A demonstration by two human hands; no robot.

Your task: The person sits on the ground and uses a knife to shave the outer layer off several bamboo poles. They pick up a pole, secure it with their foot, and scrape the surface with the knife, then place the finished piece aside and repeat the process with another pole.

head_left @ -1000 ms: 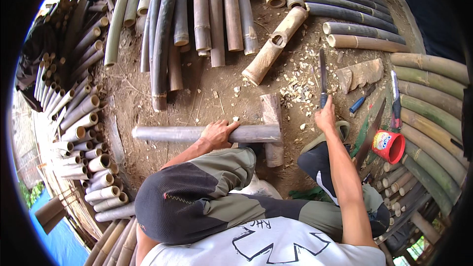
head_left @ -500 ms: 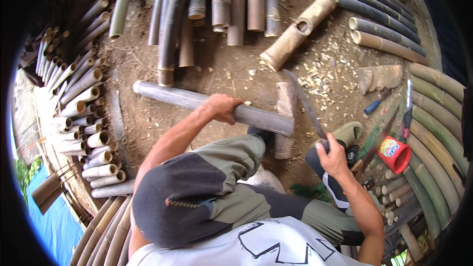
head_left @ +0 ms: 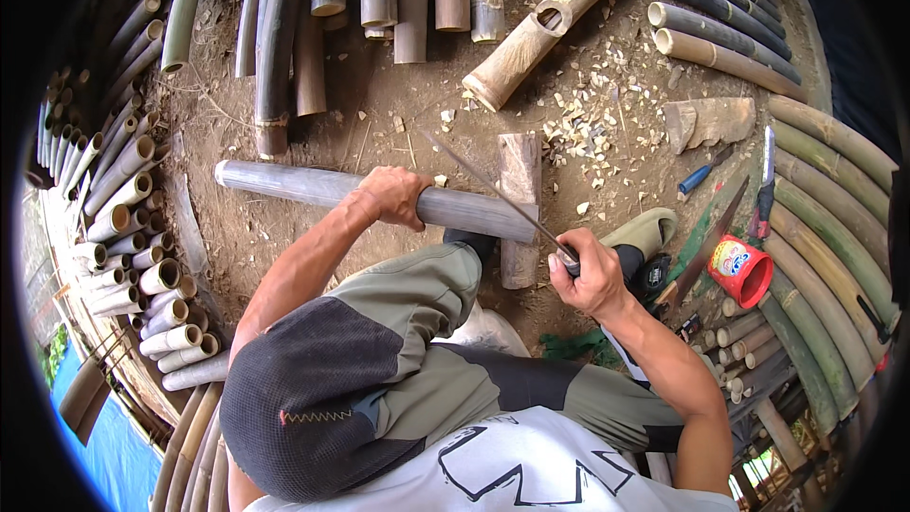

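My left hand (head_left: 396, 196) wraps round the middle of a dark grey bamboo length (head_left: 294, 185), which lies slanting across the ground before me. Its right end rests on a flat wooden block (head_left: 519, 156). In my right hand (head_left: 591, 275) is the dark handle of a long machete (head_left: 493, 188). The blade points up and to the left, passing over the bamboo close to its right end; whether it touches cannot be made out. My knees, in green and dark trousers, are just below the bamboo.
Pale wood chips (head_left: 592, 133) litter the dirt beyond the block, near a notched bamboo piece (head_left: 540, 33). To the right lie a blue-handled tool (head_left: 706, 171), a saw (head_left: 711, 242) and a red tub (head_left: 740, 271). Stacked bamboo (head_left: 161, 275) lines the left, with more (head_left: 825, 256) at right.
My right hand has moved left and up, swinging the machete from beside the block to over the bamboo's right end. The left hand keeps its hold; the whole view has shifted slightly.
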